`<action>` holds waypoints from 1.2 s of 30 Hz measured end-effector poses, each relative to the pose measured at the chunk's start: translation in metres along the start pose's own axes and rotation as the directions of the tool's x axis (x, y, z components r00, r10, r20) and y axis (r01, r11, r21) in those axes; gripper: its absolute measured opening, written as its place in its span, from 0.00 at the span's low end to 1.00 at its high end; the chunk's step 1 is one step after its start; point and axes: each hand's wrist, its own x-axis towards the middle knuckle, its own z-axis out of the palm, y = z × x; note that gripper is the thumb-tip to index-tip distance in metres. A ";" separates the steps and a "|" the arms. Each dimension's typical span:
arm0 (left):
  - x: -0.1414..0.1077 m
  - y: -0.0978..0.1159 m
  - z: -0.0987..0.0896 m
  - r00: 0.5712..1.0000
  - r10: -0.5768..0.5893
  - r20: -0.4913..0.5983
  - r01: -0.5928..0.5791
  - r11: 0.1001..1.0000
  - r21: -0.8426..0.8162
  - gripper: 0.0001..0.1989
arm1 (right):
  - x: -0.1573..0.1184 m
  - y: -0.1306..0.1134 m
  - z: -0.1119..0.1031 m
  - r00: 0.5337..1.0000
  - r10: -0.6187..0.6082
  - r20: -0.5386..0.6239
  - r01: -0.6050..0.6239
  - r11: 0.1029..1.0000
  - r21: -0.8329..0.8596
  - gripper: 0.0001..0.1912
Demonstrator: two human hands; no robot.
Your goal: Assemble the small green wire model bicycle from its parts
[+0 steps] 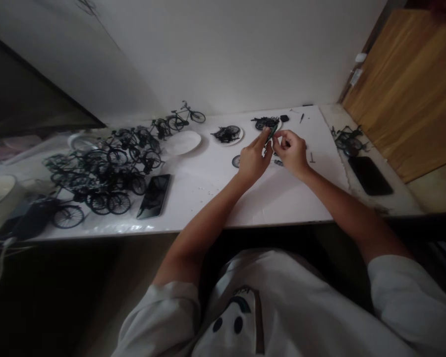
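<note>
Between the thumb and fingers of my left hand [254,157] is a slim dark green model bicycle part [271,132], held tilted above the table. My right hand [293,152] is close beside it, thumb and fingertips pinched together against the part's side; whatever is in that pinch is too small to make out. A small spoked wheel [236,161] lies just left of my left hand, partly covered by it. Behind my hands, a plate holds dark bicycle parts [264,123]. Another small piece [278,162] rests under my right hand.
Many dark model bicycles [107,158] are heaped at the left, near a phone [154,196]. A white plate [184,142] and a plate of wheels [227,134] stand mid-table. At the right are a small T-shaped tool [312,157], another model bicycle [351,139] and a dark phone [370,175].
</note>
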 end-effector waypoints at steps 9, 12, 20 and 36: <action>-0.001 -0.005 0.002 0.998 -0.060 0.008 0.060 0.996 0.073 0.23 | 0.001 0.002 0.000 1.000 -0.003 0.022 0.004 0.999 -0.042 0.09; 0.000 -0.007 0.002 0.998 -0.059 0.027 0.056 0.994 0.091 0.22 | 0.002 0.004 0.000 0.999 -0.003 0.037 0.005 0.999 -0.044 0.07; 0.001 -0.007 0.001 0.994 -0.069 0.081 0.060 0.992 0.115 0.23 | 0.003 0.003 0.001 1.000 0.020 0.007 -0.020 0.999 -0.043 0.06; 0.001 -0.007 0.002 0.999 -0.036 0.036 0.032 0.993 0.112 0.22 | 0.010 0.007 0.003 0.976 0.209 0.057 -0.215 0.969 0.118 0.06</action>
